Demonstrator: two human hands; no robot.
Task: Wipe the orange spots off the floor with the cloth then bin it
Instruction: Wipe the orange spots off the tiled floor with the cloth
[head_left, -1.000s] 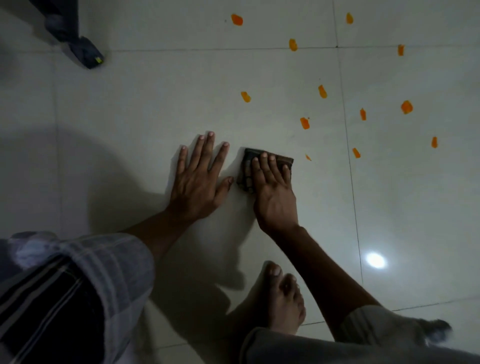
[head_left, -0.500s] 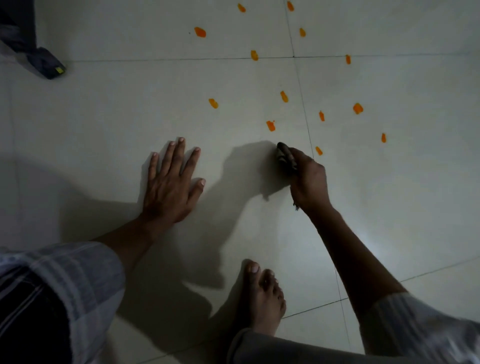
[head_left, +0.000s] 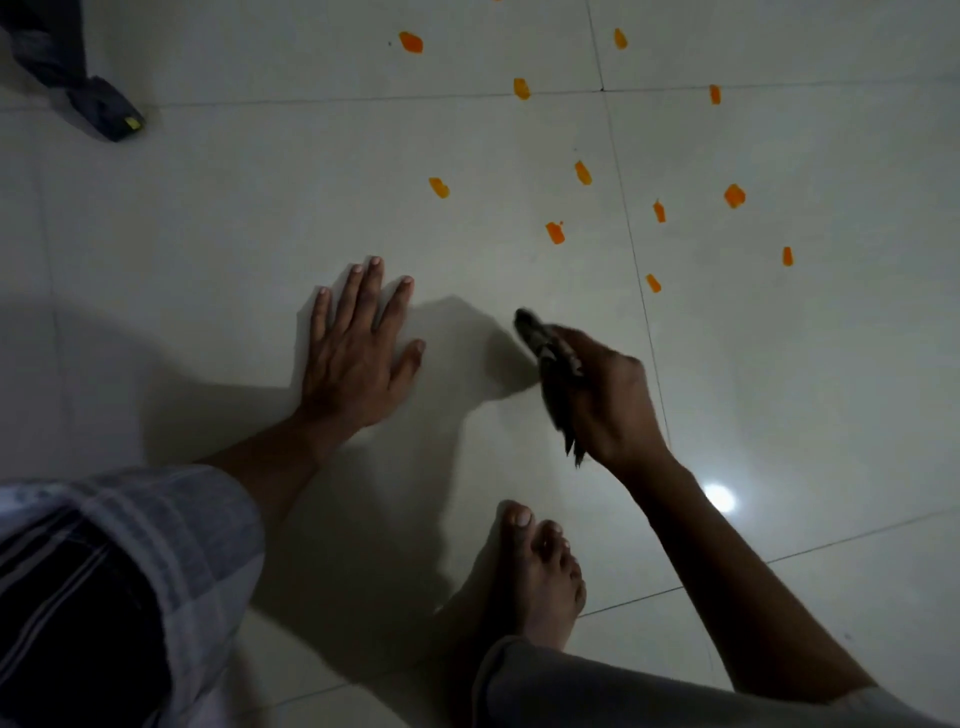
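Observation:
Several orange spots (head_left: 555, 233) are scattered over the pale tiled floor (head_left: 260, 208) ahead and to the right. My right hand (head_left: 608, 395) is lifted off the floor and grips a dark bunched cloth (head_left: 545, 353), which sticks out above and below the fist. The nearest spot (head_left: 653, 283) lies just beyond that hand, to its right. My left hand (head_left: 358, 348) rests flat on the tile with its fingers spread, holding nothing.
My bare foot (head_left: 535, 571) is planted on the floor below the right hand. A dark object with a yellow tag (head_left: 109, 114) lies at the far left. A bright light reflection (head_left: 719, 498) shows on the tile at the right. No bin is in view.
My right hand has lifted the cloth off the floor and bunched it in its fist. The small spot that lay next to the cloth is gone. The left hand stays flat.

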